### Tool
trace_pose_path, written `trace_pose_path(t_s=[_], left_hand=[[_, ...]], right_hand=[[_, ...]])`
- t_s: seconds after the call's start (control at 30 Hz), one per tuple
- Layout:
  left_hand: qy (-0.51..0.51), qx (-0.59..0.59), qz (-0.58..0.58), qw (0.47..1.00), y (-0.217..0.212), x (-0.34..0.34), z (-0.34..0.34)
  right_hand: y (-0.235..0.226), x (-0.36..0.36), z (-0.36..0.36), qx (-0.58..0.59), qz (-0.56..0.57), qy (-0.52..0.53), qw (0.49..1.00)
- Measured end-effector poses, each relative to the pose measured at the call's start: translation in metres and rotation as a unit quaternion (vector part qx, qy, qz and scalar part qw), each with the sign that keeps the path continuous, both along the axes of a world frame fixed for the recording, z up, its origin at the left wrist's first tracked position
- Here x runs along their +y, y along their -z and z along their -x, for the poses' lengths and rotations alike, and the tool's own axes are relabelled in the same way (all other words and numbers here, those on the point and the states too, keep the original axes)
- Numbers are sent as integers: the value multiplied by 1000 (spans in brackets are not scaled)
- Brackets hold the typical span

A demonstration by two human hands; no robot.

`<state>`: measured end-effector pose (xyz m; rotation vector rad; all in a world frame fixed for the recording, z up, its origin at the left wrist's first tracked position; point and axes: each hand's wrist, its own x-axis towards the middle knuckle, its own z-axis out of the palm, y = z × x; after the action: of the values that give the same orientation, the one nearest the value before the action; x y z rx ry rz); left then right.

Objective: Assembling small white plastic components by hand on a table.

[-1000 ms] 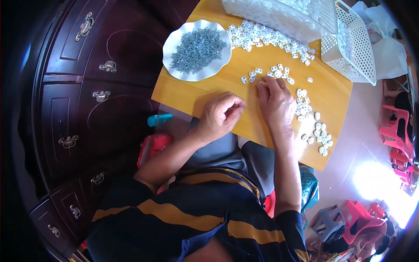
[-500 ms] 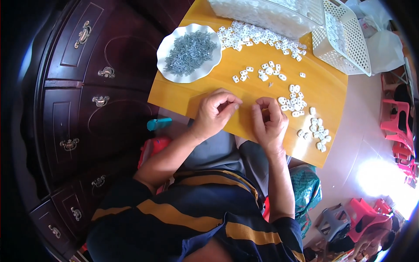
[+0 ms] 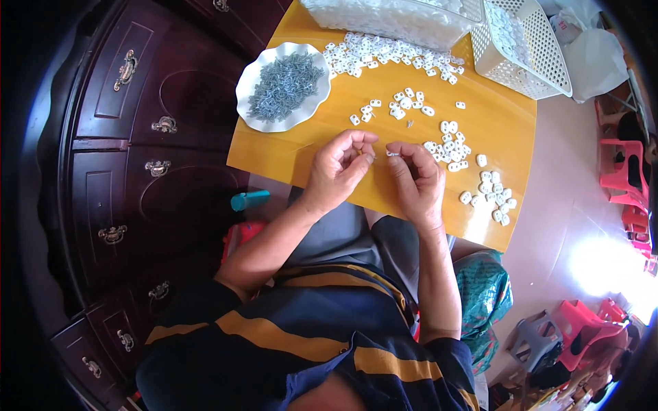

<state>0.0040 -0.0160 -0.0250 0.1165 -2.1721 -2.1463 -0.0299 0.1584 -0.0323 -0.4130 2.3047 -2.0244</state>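
Note:
My left hand (image 3: 336, 171) is over the near part of the yellow table (image 3: 264, 151). Its thumb and forefinger come close together in a pinch, and whatever is between them is too small to make out. Facing it, my right hand (image 3: 419, 183) pinches a small white plastic piece (image 3: 393, 154) between thumb and fingertips. The fingertips of both hands are a short gap apart. Beyond them lie loose white two-holed pieces (image 3: 399, 113). More of these form a cluster (image 3: 449, 147) just right of my right hand and another group (image 3: 492, 195) nearer the right edge.
A scalloped white plate (image 3: 279, 126) heaped with small grey metal screws or nails (image 3: 284, 85) stands at the left. Behind lie a spread of white pieces (image 3: 391, 53), a clear bin (image 3: 384, 24) and a white basket (image 3: 528, 85). Dark drawers (image 3: 103, 103) line the left side.
The view has shifted slightly, so the table's things appear farther left. A white piece now shows at my right fingertips, and the two hands' fingertips have come closer together.

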Motion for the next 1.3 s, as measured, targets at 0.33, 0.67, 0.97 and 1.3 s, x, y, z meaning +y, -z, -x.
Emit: trace_pose_path(t_s=[0.33,0.67,0.97,1.3], left_hand=[[17,49,37,998,-13,3,5],[59,30,64,996,-18,2,13],[74,54,106,990,-21,3,19],[64,83,159,982,-24,6,22]], right_hand=[[-2,-1,0,58,-11,9,998],[-7,-1,-2,-53,57,4,997],[3,-1,-1,-48,78,2,996],[4,-1,-1,-28,53,5,998]])
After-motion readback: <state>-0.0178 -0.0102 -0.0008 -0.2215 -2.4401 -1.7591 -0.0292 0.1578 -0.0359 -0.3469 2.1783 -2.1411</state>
